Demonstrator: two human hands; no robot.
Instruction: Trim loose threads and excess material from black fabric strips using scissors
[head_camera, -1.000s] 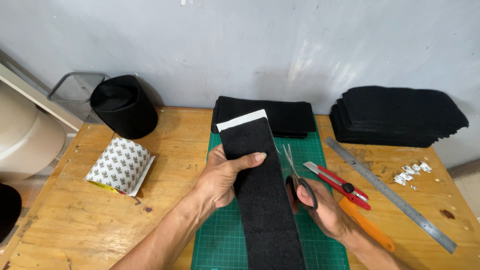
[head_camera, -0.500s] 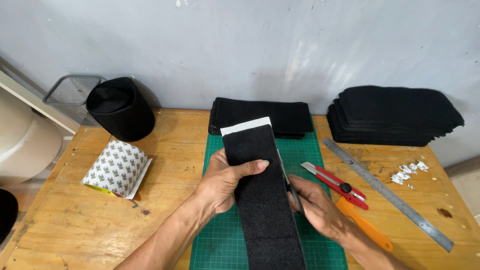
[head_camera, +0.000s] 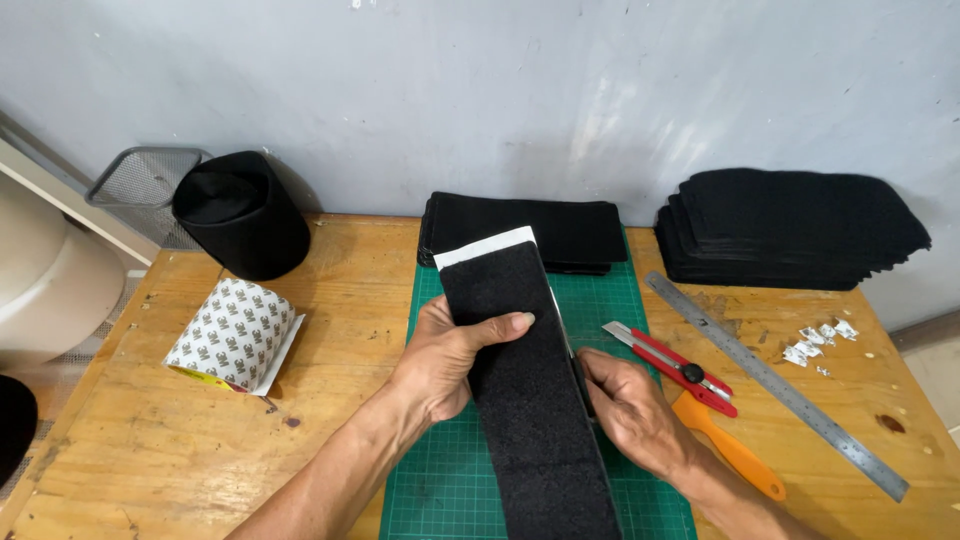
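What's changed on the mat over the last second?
The right hand has brought the scissors in from open beside the black strip to tight against its right edge, blades now mostly hidden. The left hand still presses the strip to the green cutting mat. The red utility knife, steel ruler and tape roll haven't moved.

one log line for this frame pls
left hand: pressing black felt strip | right hand: at strip's right edge, scissors mostly hidden | surface: green cutting mat | nearby: red utility knife, steel ruler

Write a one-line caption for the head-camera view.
Left hand presses black fabric strip on green mat; right hand at its edge.
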